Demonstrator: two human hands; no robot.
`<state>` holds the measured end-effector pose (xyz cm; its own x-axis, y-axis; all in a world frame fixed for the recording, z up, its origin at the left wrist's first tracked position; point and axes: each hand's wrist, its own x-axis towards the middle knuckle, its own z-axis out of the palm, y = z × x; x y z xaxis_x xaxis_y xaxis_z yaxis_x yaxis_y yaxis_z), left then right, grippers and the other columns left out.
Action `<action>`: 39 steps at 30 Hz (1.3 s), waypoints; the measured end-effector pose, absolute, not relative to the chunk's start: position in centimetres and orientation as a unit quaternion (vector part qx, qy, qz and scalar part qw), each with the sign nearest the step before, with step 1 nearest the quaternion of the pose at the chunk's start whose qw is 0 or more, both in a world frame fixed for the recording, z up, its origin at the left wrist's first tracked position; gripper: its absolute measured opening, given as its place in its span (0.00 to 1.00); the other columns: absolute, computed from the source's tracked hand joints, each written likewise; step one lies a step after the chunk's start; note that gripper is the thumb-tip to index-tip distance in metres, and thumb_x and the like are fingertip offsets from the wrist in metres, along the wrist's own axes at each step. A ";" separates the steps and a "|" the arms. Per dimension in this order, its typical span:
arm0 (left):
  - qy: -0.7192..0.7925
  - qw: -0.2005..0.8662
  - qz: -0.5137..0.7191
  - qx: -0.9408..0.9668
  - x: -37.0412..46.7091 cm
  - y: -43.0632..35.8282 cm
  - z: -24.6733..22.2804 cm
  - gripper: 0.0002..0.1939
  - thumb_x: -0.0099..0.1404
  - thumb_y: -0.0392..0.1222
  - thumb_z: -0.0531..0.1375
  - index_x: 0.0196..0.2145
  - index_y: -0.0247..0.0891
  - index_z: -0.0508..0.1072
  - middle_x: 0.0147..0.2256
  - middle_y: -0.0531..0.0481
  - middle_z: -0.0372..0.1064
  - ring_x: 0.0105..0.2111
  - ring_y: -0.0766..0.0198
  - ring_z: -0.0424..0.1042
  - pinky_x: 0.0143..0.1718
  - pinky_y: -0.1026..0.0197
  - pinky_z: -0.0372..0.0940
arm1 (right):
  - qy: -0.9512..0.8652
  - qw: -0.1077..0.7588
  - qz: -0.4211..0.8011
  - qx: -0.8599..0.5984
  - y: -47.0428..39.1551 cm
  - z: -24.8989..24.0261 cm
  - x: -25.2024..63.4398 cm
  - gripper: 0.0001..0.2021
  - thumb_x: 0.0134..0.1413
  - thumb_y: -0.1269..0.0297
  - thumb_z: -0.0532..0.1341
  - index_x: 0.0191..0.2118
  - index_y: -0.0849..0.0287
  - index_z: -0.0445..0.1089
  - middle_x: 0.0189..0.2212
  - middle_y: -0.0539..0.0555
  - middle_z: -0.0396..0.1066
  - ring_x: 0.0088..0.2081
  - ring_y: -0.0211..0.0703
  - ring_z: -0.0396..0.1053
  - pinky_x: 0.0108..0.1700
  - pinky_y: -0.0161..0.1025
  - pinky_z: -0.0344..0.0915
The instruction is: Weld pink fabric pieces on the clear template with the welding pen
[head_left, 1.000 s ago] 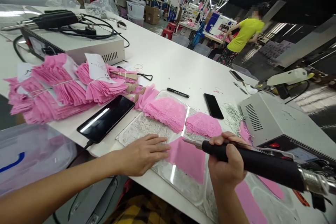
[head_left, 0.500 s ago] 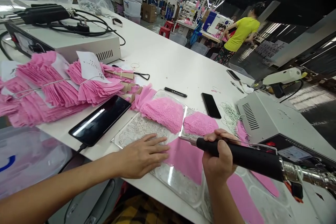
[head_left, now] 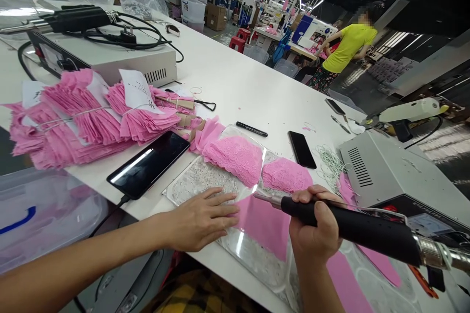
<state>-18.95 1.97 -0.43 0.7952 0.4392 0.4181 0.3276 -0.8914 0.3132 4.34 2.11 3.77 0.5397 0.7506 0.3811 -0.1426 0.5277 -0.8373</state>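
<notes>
My left hand point(head_left: 205, 220) lies palm down with its fingers spread, the fingertips at the left edge of a flat pink fabric piece point(head_left: 264, 225) on a clear plastic tray point(head_left: 253, 264). My right hand point(head_left: 316, 225) is wrapped round the black handle of a metal-tipped tool point(head_left: 360, 227). The tool's tip is over the top edge of the flat piece; whether it touches cannot be told. Just beyond are a pink lace stack point(head_left: 235, 159) and a smaller lace stack point(head_left: 286, 175).
Tied pink bundles point(head_left: 84, 117) and a large phone point(head_left: 149, 164) are at the left. Grey machine boxes point(head_left: 135, 61) stand on both sides. A marker point(head_left: 251, 129) and a smaller phone point(head_left: 301, 149) lie beyond the lace. A person in yellow point(head_left: 347, 49) stands in the background.
The whole view has shifted, with the table things now slightly further right. My left hand stays spread by the flat piece, and my right hand still holds the tool near its top edge.
</notes>
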 end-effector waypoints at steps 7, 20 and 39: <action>0.224 0.097 0.241 0.939 -20.2 1.2 -0.6 0.15 0.71 0.38 0.54 0.53 0.39 0.70 0.55 0.47 0.70 0.62 0.54 0.60 0.65 0.49 0.50 | -0.407 0.770 0.299 -0.390 1.7 3.7 3.7 0.03 0.45 0.67 0.61 0.30 0.56 0.66 0.31 0.47 0.63 0.26 0.33 0.62 0.30 0.39 0.65; 0.225 0.091 0.254 0.936 -20.3 1.0 -0.8 0.14 0.71 0.38 0.53 0.52 0.37 0.71 0.54 0.48 0.70 0.61 0.53 0.62 0.64 0.50 0.52 | -0.399 0.763 0.317 -0.398 1.4 3.7 3.6 0.04 0.44 0.69 0.61 0.30 0.57 0.67 0.30 0.47 0.64 0.26 0.33 0.63 0.30 0.38 0.65; 0.212 0.089 0.264 0.937 -20.5 1.2 -0.3 0.17 0.68 0.33 0.54 0.53 0.37 0.70 0.55 0.46 0.70 0.62 0.54 0.60 0.64 0.48 0.54 | -0.401 0.766 0.342 -0.369 1.3 4.0 3.1 0.04 0.46 0.66 0.63 0.30 0.56 0.68 0.30 0.47 0.64 0.25 0.32 0.63 0.28 0.37 0.66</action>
